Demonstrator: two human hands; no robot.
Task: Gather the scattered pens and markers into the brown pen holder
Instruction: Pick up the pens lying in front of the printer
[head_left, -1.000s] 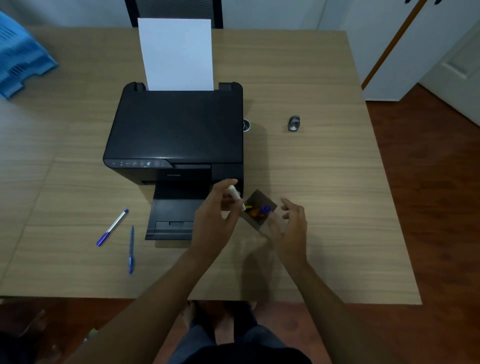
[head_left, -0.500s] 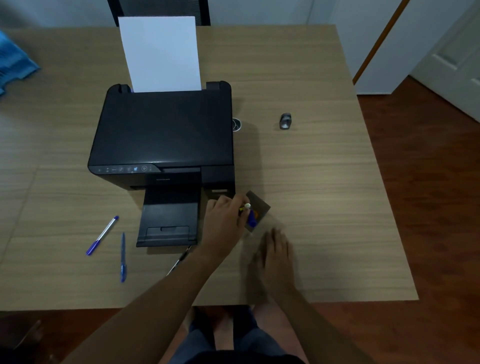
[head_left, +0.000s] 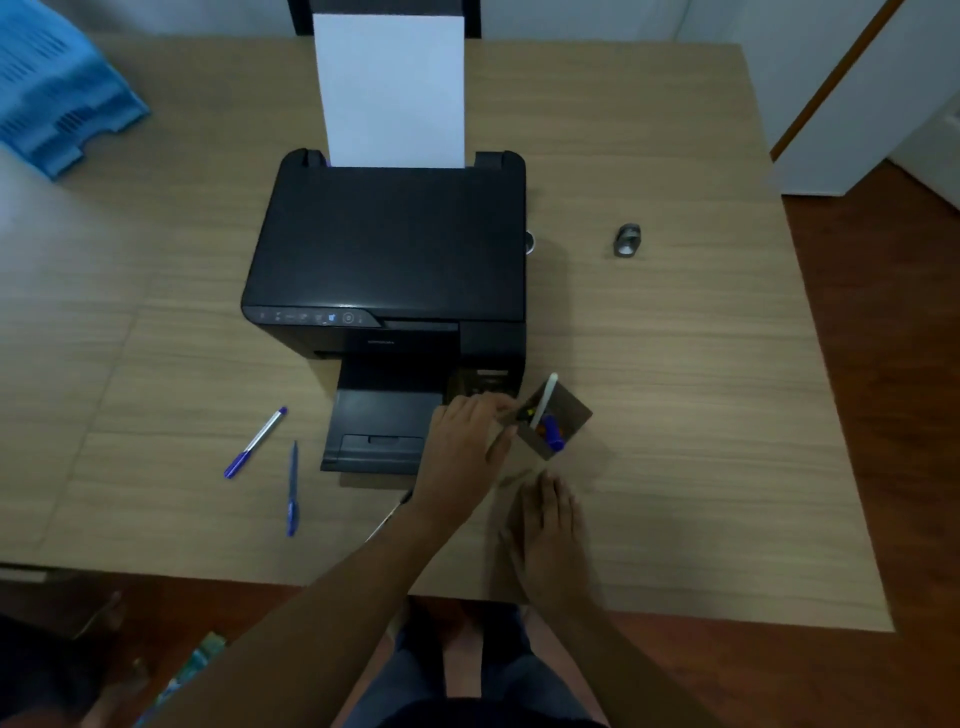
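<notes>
Two blue pens (head_left: 254, 442) (head_left: 292, 488) lying on table (head_left: 701, 415) left of black printer (head_left: 389, 260). Left hand (head_left: 465, 449) curling beside brown pen holder (head_left: 563, 423), grip unclear; white marker (head_left: 544, 399) standing inside. Right hand (head_left: 548, 530) resting flat, fingers spread, empty, below holder.

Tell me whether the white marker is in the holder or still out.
In. The white marker stands tilted inside the brown holder, its top poking above the rim, and the left hand beside it no longer grips it.

Black printer (head_left: 387, 249), blue tray (head_left: 54, 98)
</notes>
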